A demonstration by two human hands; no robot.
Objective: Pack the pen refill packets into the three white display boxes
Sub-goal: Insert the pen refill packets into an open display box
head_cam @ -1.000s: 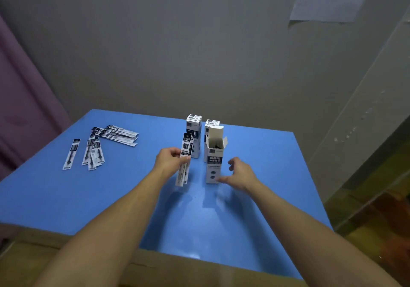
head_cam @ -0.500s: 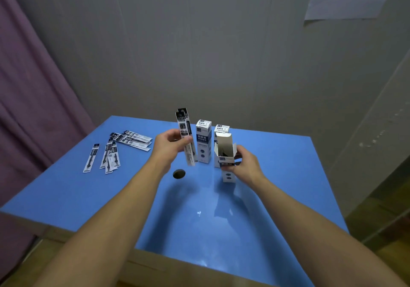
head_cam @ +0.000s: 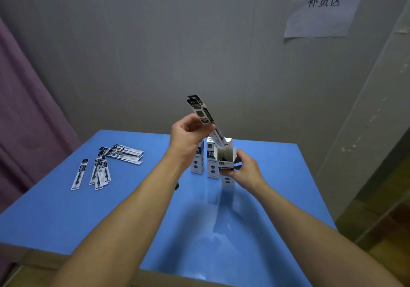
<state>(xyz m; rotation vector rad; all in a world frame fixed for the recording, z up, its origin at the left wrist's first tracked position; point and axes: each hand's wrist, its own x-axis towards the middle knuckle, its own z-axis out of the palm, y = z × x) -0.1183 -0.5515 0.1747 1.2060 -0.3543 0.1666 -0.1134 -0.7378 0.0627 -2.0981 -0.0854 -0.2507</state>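
Insertion was under way: left hand (head_cam: 188, 136) pinched refill packets (head_cam: 205, 120) tilted over the open display box (head_cam: 225, 160), which right hand (head_cam: 245, 170) gripped. Next probably meant lowering them straight inside.

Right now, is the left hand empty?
No, the left hand pinches refill packets, tilted over the open box held by the right hand.
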